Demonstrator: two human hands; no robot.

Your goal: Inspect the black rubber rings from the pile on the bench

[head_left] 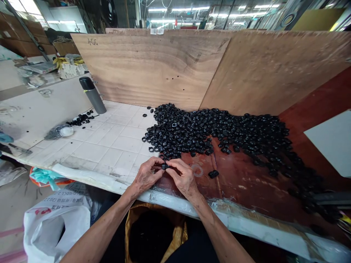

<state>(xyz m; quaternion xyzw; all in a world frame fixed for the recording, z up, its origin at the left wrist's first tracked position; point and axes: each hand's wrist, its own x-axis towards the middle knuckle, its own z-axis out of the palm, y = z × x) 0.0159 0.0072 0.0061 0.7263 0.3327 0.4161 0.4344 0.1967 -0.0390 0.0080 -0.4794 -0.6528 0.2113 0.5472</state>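
Between the fingertips of both hands is a small black ring-shaped part (165, 166), held just above the near edge of the table. My left hand (146, 174) pinches it from the left, and my right hand (183, 176) pinches it from the right. Fingers partly cover the part, so its full shape is hidden. Right beyond the fingertips begins a long heap of similar black rings (189, 128), spreading over to the right. A few joined black pieces (213, 174) lie apart on the red-brown surface, to the right of my right hand.
Wooden boards (153, 69) stand along the back. At the left are a grey bottle (94, 95), a plastic bag (59, 131) and small black bits (82, 119). An open yellow sack (128, 233) hangs below the table edge; a white sack (55, 223) stands left.
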